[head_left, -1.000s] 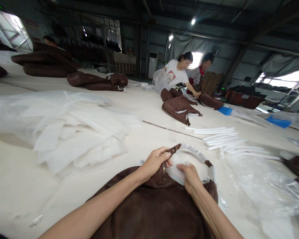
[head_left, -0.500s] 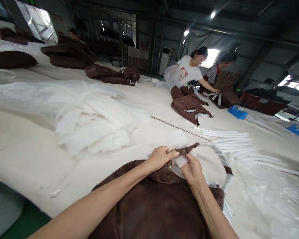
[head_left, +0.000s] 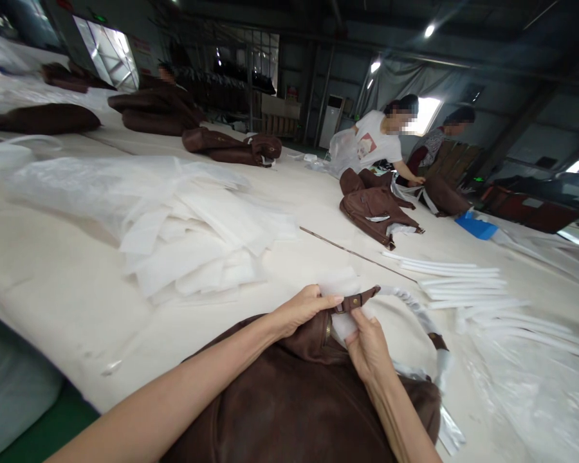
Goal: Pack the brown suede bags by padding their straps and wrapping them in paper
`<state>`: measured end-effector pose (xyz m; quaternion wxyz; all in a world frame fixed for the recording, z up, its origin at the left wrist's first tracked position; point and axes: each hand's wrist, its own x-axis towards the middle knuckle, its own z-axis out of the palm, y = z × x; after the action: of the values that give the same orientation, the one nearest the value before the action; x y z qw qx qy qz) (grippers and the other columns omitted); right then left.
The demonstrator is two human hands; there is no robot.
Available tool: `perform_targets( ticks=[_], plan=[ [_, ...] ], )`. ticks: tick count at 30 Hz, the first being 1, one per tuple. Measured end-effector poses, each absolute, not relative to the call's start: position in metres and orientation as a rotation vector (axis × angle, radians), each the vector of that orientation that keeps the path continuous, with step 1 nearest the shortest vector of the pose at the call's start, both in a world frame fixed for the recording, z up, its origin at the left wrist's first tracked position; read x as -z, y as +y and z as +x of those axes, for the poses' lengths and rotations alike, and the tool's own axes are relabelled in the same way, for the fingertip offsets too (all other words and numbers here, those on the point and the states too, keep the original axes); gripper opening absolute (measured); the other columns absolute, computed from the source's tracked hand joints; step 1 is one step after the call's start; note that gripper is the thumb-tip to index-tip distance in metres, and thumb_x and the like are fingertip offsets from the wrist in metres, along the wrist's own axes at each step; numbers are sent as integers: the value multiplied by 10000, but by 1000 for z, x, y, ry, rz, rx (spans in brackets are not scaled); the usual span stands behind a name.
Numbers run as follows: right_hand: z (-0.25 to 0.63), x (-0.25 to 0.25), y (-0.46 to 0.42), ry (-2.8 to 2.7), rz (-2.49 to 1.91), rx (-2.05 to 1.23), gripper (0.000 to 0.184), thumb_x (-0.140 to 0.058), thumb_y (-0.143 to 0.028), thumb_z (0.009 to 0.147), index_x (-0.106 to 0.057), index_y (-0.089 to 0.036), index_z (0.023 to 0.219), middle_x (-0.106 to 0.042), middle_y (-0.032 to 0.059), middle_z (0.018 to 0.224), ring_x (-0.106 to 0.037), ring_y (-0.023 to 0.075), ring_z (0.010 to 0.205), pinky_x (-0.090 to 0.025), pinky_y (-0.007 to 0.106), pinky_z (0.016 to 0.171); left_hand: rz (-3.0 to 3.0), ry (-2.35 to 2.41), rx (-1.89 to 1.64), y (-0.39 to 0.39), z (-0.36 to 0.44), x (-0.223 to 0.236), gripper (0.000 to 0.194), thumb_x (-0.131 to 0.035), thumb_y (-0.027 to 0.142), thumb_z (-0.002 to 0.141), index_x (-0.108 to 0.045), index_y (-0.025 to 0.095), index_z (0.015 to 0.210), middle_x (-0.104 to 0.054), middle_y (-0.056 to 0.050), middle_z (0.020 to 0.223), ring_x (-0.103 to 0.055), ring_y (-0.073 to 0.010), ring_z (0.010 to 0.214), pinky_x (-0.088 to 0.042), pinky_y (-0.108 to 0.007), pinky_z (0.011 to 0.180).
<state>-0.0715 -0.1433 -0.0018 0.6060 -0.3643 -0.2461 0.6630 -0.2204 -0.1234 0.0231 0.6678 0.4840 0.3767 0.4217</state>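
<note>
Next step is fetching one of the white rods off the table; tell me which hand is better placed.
Right, I'd judge. The right hand is nearer the white rods than the left hand, though both are at the brown strap.

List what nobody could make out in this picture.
Bottom of the brown bag: head view, cut off by the lower edge.
Brown strap under the left hand: head view, covered by its thumb.
Print on the white shirt: head view, too small and blurred.
</note>
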Motion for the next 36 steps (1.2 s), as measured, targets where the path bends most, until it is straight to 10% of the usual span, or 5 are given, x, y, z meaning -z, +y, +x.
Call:
perform_targets(
  ticks=[7,13,21,30,36],
  plan=[
    [-52,-7,-166,-750,-973,-1562,410,-845,-335,672,-711,-145,1010,-749,91,953,-693,258,908,-570,391,822,1069,852,-995,-121,-216,-18,488,-777,534,676,-730,115,920,-724,-75,919,-614,-216,838,-462,-295,793],
    [-22,9,-180,-1255,-1141,-1173,792,-738,-206,759,-394,-275,1469,-679,24,966,-662,195,864,-558,351,850,1026,841,-969,-124,-215,-19,447,-781,486,672,-724,114,913,-708,-67,840,-600,-196,772,-454,-274,724],
    [-6,-12,-147,-2128,-947,-101,228,-563,-125,870,-730,-263,942,-575,104,1172,-531,275,1148,-473,453,967,1072,863,-951,-127,-214,-19,363,-741,432,708,-699,124,896,-679,-40,816,-578,-162,718,-450,-248,684],
    [-25,-35,-115,-1891,-1148,-933,165,-729,-314,786,-675,-196,684,-611,113,1304,-503,295,1285,-390,423,1039,1260,865,-779,-130,-215,-20,438,-637,549,828,-706,148,992,-687,-41,816,-605,-137,561,-436,-230,582],
    [-35,-35,-112,-1748,-1277,-1124,240,-758,-293,725,-563,-201,621,-633,-34,675,-586,148,616,-425,256,626,1231,822,-784,-134,-224,-19,577,-483,634,906,-728,116,837,-685,-81,638,-614,-178,613,-481,-271,683]
  ],
)
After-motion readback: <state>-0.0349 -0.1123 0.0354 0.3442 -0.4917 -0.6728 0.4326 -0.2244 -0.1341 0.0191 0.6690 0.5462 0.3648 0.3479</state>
